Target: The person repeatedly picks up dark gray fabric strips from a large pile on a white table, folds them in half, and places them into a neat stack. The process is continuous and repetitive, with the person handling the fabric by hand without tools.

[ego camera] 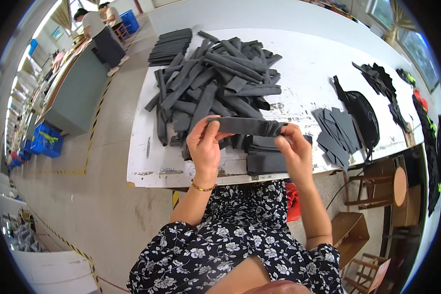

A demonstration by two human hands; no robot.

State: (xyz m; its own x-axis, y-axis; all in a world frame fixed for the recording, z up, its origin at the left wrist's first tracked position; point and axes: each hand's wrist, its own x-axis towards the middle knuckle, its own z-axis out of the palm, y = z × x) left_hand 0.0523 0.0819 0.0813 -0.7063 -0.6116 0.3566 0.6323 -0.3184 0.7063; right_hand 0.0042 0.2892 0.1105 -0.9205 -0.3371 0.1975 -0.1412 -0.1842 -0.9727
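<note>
A dark grey fabric strip (242,126) is stretched between my two hands above the table's front part. My left hand (205,141) pinches its left end between thumb and fingers. At the strip's right end, where the cloth is bunched, my right hand (294,149) grips it with thumb and fingers. Behind the strip lies a large loose heap of grey fabric tubes (213,81). A neat stack of flat grey pieces (171,46) sits at the heap's back left. Under and beside my right hand, more flat grey pieces (266,161) lie near the front edge.
On the white table (301,55), flat grey pieces (336,132), a black bag (364,117) and black straps (382,84) lie to the right. Wooden stools (375,187) and a cardboard box (352,231) stand below. Two people (101,33) are at a far-left table; blue crates (47,139) stand nearby.
</note>
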